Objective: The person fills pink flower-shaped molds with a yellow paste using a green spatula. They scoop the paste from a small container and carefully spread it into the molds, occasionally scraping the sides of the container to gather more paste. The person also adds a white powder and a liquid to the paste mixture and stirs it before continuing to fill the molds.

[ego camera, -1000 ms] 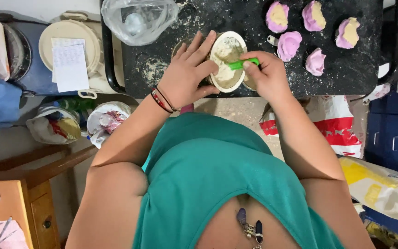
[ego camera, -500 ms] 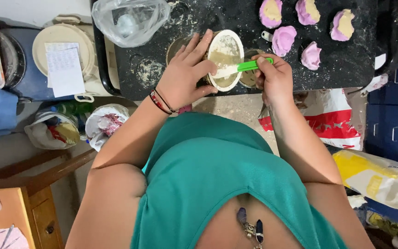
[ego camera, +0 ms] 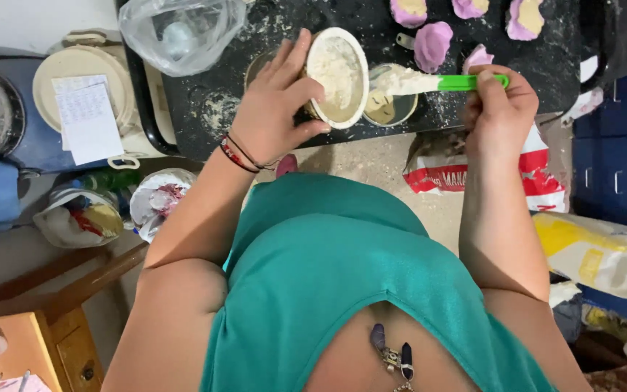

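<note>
My left hand point(ego camera: 277, 109) grips a round cream bowl point(ego camera: 337, 76), tilted on its side with pale paste inside. My right hand point(ego camera: 498, 112) holds a green-handled spatula point(ego camera: 444, 82) whose white blade, loaded with paste, rests over a small round tin point(ego camera: 390, 105) next to the bowl. Both sit on a black, flour-dusted tray point(ego camera: 205, 109). Several purple dough pieces point(ego camera: 433, 43) with pale filling lie along the tray's far side.
A clear plastic bag point(ego camera: 183, 33) lies at the tray's far left. A cream lidded pot with a paper sheet point(ego camera: 85, 116) stands to the left. Bags point(ego camera: 596, 254) and blue crates point(ego camera: 618, 174) sit on the floor to the right; a wooden cabinet point(ego camera: 52, 341) lower left.
The spatula has come out of the bowl and moved right to the small tin. My left hand has tipped the bowl further upright on its side.
</note>
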